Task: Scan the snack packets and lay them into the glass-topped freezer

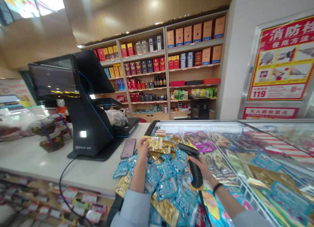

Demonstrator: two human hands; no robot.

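- Head view, centre: the left hand [141, 151] has its fingers pinching a gold packet [154, 142] at the top of a heap.
- Right of centre, the right hand [201, 168] has its fingers wrapped around the grip of a black scanner [195, 173], its head tilted toward the gold packet; whether the trigger is pressed, I cannot tell.
- Scanning looks like the step in hand; the next move seems to call for a flat, steady foil face turned to the scanner.
- Gold wrapping is shiny and crinkled; the blue packets [167, 187], lower centre, are glossy, rectangular film.
- At left, a smooth white desk [36, 163] carries a flat phone [129, 149].
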